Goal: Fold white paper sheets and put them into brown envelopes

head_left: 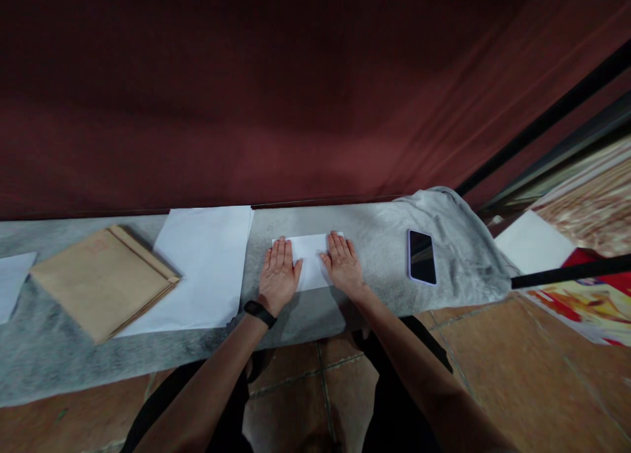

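Observation:
A small folded white paper (310, 259) lies on the grey cloth-covered surface (379, 242) in front of me. My left hand (279, 274) presses flat on its left end, fingers stretched out and together; a black band is on that wrist. My right hand (344, 263) lies flat on the paper's right end, fingers spread forward. Neither hand grips anything.
A stack of white sheets (200, 265) lies to the left, beside a pile of brown envelopes (103, 279). Another white sheet (12, 279) is at the far left edge. A dark phone (421, 256) rests face up on the right. A dark red curtain (296, 91) hangs behind.

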{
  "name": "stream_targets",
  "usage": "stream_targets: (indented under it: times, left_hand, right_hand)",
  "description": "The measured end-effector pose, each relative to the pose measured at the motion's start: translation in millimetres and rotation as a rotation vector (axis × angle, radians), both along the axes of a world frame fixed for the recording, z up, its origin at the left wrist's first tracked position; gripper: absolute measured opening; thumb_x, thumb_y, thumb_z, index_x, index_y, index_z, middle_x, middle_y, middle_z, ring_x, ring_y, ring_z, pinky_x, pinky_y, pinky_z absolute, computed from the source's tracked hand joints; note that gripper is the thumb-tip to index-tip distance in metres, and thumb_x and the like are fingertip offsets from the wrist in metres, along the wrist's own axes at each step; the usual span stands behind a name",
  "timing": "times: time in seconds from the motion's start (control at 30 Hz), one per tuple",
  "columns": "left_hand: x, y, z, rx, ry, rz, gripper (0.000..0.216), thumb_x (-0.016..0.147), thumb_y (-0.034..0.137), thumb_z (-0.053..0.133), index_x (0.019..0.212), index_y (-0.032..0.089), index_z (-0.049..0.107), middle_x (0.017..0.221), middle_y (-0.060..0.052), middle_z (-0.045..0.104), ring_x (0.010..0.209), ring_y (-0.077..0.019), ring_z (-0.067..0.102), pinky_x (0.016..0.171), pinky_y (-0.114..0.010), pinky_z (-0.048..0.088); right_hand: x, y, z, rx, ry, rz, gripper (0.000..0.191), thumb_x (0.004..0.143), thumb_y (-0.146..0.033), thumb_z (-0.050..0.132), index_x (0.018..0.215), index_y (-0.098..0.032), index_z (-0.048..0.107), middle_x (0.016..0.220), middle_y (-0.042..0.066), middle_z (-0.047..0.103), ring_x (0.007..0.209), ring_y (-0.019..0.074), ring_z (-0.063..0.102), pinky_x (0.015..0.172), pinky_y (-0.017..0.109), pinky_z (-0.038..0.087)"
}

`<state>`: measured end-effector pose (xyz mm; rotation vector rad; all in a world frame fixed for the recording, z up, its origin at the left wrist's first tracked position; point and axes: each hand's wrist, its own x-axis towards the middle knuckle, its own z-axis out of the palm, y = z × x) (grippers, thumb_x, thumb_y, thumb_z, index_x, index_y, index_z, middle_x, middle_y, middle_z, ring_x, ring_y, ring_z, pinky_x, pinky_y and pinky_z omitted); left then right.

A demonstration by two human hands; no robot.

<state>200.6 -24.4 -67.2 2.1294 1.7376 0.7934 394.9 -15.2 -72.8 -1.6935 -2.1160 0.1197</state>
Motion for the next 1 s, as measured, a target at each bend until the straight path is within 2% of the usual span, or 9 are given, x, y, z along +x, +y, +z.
stream_targets:
  times: [0.13, 0.33, 0.47, 0.77, 1.0]
  left_hand:
    - [-4, -2, 0.3, -0.002, 0.007, 0.004, 0.067, 0.097, 0.042, 0.039, 0.154, 0.006, 0.034, 0.163, -0.02, 0.027, 0.154, -0.0324, 0.018, 0.125, -0.055, 0.012]
    - [-9, -3, -1.6, 0.01, 0.069, 0.005, 0.068, 0.098, 0.043, 0.038, 0.154, 0.004, 0.033, 0.162, -0.022, 0.027, 0.153, -0.0334, 0.019, 0.124, -0.055, 0.014]
    - [-13, -4, -2.1, 0.025, 0.078, 0.014, 0.069, 0.098, 0.045, 0.039, 0.155, 0.006, 0.033, 0.163, -0.02, 0.027, 0.153, -0.0333, 0.02, 0.125, -0.054, 0.015]
    - [-21, -7, -1.0, 0.071, 0.335, 0.049, 0.066, 0.101, 0.042, 0.028, 0.152, 0.0, 0.035, 0.159, -0.023, 0.034, 0.151, -0.0337, 0.027, 0.122, -0.054, 0.023]
    - [-11, -8, 6.4, 0.116, 0.364, 0.041, 0.063, 0.101, 0.038, 0.029, 0.153, 0.001, 0.033, 0.158, -0.023, 0.036, 0.151, -0.0328, 0.026, 0.122, -0.055, 0.024]
  right_hand:
    - [7, -2, 0.9, -0.013, -0.014, -0.015, 0.063, 0.105, -0.045, 0.036, 0.154, -0.006, 0.034, 0.159, 0.019, 0.036, 0.148, 0.0327, 0.033, 0.122, 0.053, 0.023]
    - [17, -5, 1.5, -0.02, -0.025, -0.028, 0.061, 0.105, -0.043, 0.035, 0.155, -0.008, 0.032, 0.16, 0.018, 0.035, 0.148, 0.0312, 0.034, 0.122, 0.052, 0.023]
    - [24, -7, -0.1, -0.017, -0.044, -0.04, 0.061, 0.105, -0.042, 0.036, 0.155, -0.007, 0.033, 0.16, 0.017, 0.036, 0.148, 0.0317, 0.034, 0.122, 0.051, 0.024]
    - [35, -10, -0.5, -0.008, -0.161, -0.071, 0.06, 0.106, -0.04, 0.034, 0.155, -0.006, 0.034, 0.16, 0.017, 0.036, 0.147, 0.0312, 0.034, 0.121, 0.049, 0.026]
    - [32, -12, 10.1, 0.005, -0.17, -0.111, 0.06, 0.105, -0.039, 0.037, 0.154, -0.004, 0.034, 0.159, 0.02, 0.036, 0.147, 0.0343, 0.034, 0.121, 0.054, 0.023]
